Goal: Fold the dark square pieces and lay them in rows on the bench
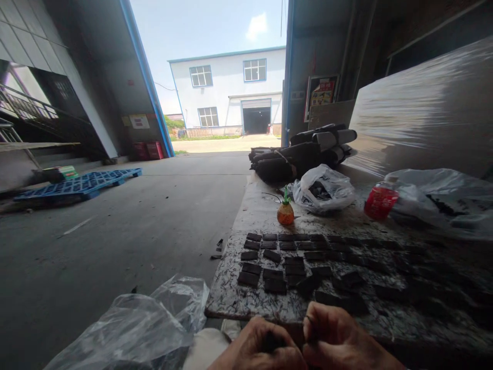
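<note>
Far to the left, a blue pallet is lying flat on the concrete floor, well apart from everything else, and wide bare floor is stretching from it toward the open doorway. Nearer the camera, a clear plastic bag is slumping just beside the desk's near left corner. The desk is showing a scarred, paint-flecked top, its left edge running straight back along the open floor.

At the bottom of the view, the left hand is curling shut around a small dark piece, and the right hand is sitting just beside it, fingers bent and pinching something dark; I cannot tell what. Both are hanging at the desk's near edge.

Just beyond them, rows of dark rectangular pieces are lying flat, neatest at the left and crowding together to the right. Behind these, a small orange bottle is standing upright with bare desk around it. A white bag is sitting near it, dark rolled bundles are piling up behind, and a red bottle is leaning against another plastic bag at the right.
</note>
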Tool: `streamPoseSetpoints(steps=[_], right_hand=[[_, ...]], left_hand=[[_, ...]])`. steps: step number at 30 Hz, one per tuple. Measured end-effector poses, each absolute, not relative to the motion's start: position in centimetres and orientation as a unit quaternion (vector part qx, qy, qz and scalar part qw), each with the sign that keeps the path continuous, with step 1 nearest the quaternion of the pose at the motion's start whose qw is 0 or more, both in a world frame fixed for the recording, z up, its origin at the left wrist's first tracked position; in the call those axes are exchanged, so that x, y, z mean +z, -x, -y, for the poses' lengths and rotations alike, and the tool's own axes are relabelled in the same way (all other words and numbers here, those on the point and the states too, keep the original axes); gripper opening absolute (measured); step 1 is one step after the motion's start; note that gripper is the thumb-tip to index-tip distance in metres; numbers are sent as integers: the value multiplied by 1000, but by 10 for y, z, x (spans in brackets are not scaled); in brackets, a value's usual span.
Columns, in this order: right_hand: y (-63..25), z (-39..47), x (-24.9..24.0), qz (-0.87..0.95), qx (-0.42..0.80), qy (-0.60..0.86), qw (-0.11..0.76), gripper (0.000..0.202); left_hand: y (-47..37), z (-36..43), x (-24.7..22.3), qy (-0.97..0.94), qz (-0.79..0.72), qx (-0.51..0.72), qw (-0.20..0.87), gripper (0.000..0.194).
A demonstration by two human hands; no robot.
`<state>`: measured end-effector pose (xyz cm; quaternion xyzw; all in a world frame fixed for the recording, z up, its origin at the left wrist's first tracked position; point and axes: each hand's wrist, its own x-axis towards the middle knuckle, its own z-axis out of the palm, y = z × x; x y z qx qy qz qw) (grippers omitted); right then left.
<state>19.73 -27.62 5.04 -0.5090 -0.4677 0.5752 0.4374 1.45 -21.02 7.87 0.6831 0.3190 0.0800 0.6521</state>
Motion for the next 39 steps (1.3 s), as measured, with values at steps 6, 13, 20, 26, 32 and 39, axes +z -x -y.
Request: streamPoseSetpoints(steps=[6, 13, 20, 26, 32, 39], right_hand=[[-199, 254, 41, 435, 535, 534, 489, 37], [-205, 236, 27, 358, 587, 500, 527, 53], [-209, 232, 26, 304, 628, 489, 524, 49], [-217, 233, 35, 312, 632, 503, 500, 36], [-239, 222, 41, 346, 600, 543, 476, 20], [-252, 194, 42, 436, 525, 627, 374, 11]], left_hand=[[-41, 185, 64, -653, -293, 122, 687, 24], [-58, 172, 53, -631, -287, 129, 709, 34], [-66, 162, 43, -677, -301, 126, 659, 34], [-71, 157, 51, -717, -310, 117, 613, 14], [-78, 144, 59, -740, -315, 79, 589, 14], [-70, 112, 53, -820, -322, 47, 470, 15]])
